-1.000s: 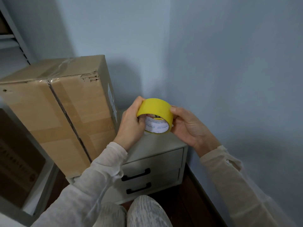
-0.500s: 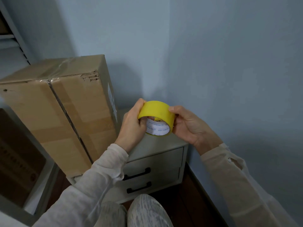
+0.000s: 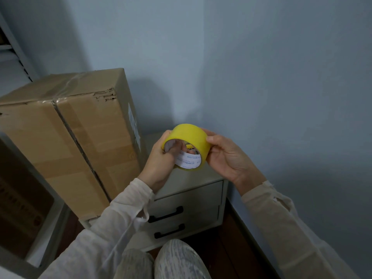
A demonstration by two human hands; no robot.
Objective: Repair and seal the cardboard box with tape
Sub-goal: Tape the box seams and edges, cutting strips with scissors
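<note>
A yellow tape roll (image 3: 190, 135) with a white printed core is held in front of me over a small drawer unit. My left hand (image 3: 161, 162) grips its left side, with fingers hooked inside the core. My right hand (image 3: 225, 156) holds the right side, thumb on the outer band. The tall cardboard box (image 3: 80, 141) stands upright to the left on the drawer unit. Its front seam is split and dark, old clear tape crosses the top, and the upper front edge is torn near the right corner.
The white drawer unit (image 3: 193, 200) with two black handles sits in the corner of blue-grey walls. A second brown box (image 3: 18, 206) fills a shelf unit at the lower left. My knees (image 3: 177, 260) are at the bottom, above dark wooden floor.
Both hands have lowered the roll slightly and turned it. My left fingers have slipped further into the core.
</note>
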